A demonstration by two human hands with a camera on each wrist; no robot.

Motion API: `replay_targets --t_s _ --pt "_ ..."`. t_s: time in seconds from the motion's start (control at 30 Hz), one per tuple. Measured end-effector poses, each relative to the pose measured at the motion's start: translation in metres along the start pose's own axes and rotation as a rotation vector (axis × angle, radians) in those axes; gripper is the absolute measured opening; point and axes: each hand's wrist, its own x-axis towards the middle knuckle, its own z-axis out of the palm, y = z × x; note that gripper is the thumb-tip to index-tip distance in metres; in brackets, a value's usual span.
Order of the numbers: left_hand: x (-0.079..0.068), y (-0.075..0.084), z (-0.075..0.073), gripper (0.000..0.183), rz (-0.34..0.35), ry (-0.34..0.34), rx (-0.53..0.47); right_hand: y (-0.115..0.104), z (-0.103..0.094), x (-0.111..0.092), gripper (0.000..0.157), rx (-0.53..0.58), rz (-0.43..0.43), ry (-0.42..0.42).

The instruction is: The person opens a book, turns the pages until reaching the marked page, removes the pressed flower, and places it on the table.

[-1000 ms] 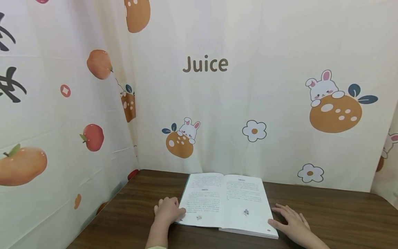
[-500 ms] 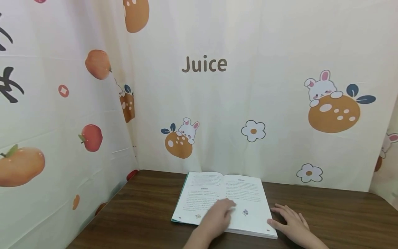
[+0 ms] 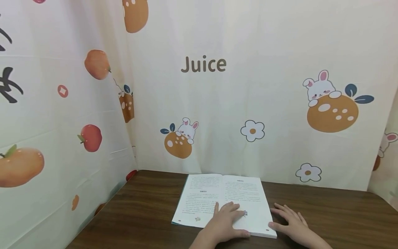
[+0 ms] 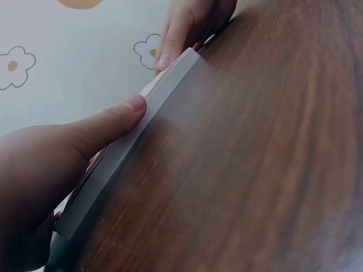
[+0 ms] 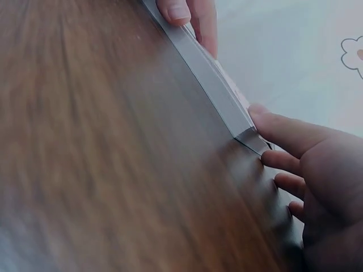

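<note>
An open book (image 3: 248,189) with printed text and small flower drawings lies flat on the dark wooden table. My left hand (image 3: 222,224) rests over the lower middle of it, fingers spread on the right page near the fold. Its thumb (image 4: 116,120) lies along the near edge of the page block, as the left wrist view shows. At the book's right side is my right hand (image 3: 292,223), fingers stretched on the tabletop. In the right wrist view, the right thumb (image 5: 289,133) touches the page at the near right corner. The left hand covers part of both pages.
The wooden tabletop (image 3: 140,207) extends to both sides of the book. Behind it hangs a pale curtain (image 3: 217,97) printed with fruit, rabbits, flowers and the word "Juice". Another printed curtain (image 3: 56,121) stands along the left side.
My left hand has moved right, from the book's left edge across to its lower middle, and its fingers have spread on the page. The right hand stays at the right edge.
</note>
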Motion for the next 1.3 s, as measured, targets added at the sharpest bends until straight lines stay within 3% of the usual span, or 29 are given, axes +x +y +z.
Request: replay_targets --t_s 0.37,0.63,0.83,1.03,1.17,1.3 --pt "0.000 -0.003 0.002 0.062 0.005 0.015 -0.018 -0.010 0.004 0.002 0.061 -0.092 0.076 0.057" --pt "-0.001 -0.003 0.005 0.036 -0.008 0.120 -0.137 -0.014 0.001 0.002 0.059 -0.032 0.121 0.024" --pt "0.001 0.002 0.002 0.016 -0.090 0.275 -0.278 -0.008 0.005 0.003 0.058 -0.069 0.088 0.041" --pt "0.004 -0.001 -0.004 0.025 -0.201 0.418 -0.566 -0.006 0.005 0.003 0.060 -0.063 0.089 0.040" --pt "0.005 -0.012 -0.011 0.034 -0.265 0.570 -0.796 -0.007 0.004 0.004 0.061 -0.063 0.096 0.038" --pt "0.001 -0.033 -0.021 0.033 -0.309 0.696 -0.905 -0.008 0.003 0.004 0.061 -0.060 0.105 0.033"
